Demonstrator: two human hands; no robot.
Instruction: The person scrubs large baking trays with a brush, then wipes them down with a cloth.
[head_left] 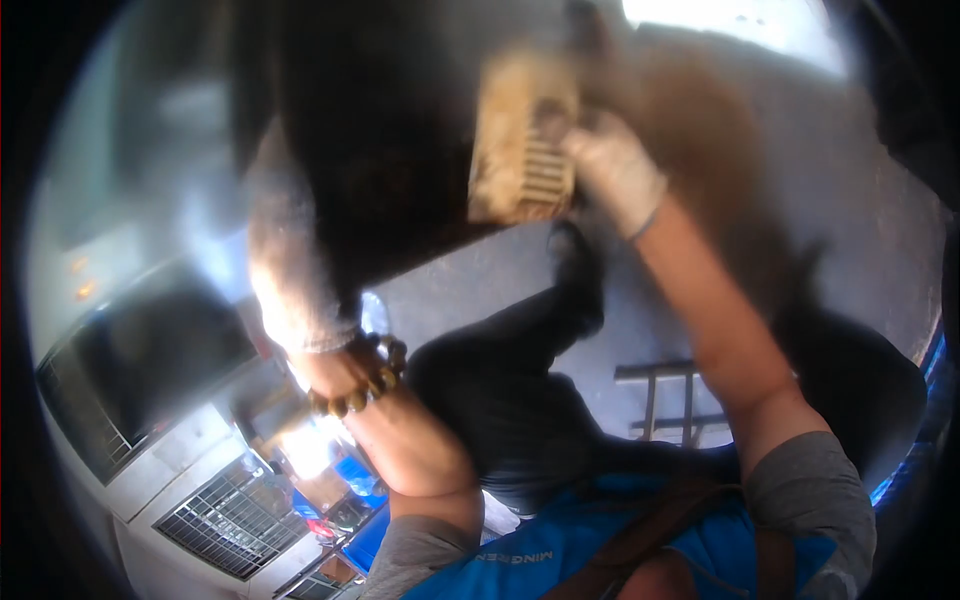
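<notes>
Clamped in pale-gloved right hand (615, 168), between one and two o'clock from view centre: ribbed tan block (500, 150), just past twelve, with slots toward the camera and a slight tilt; of uncertain material through blur. Between nine and ten, well apart: likewise gloved left hand (288, 240), beside broad dark panel (385, 130) at eleven; cannot tell whether gripping or merely touching.

Handling, by judgement: grip by the solid margin, not the slots; steady the wrist; allow clearance from the panel edge; brace with the left if heavy. Near eight, on left wrist: beaded bracelet (358, 395), liable to snag, best pushed up the forearm.

Outward: at two, dark shoe (575, 265); toward six, black trousers (510, 420) and blue printed garment (470, 578); at four, runged frame (650, 405) by grey floor (650, 320); between seven and eight, wire grille (235, 515).
</notes>
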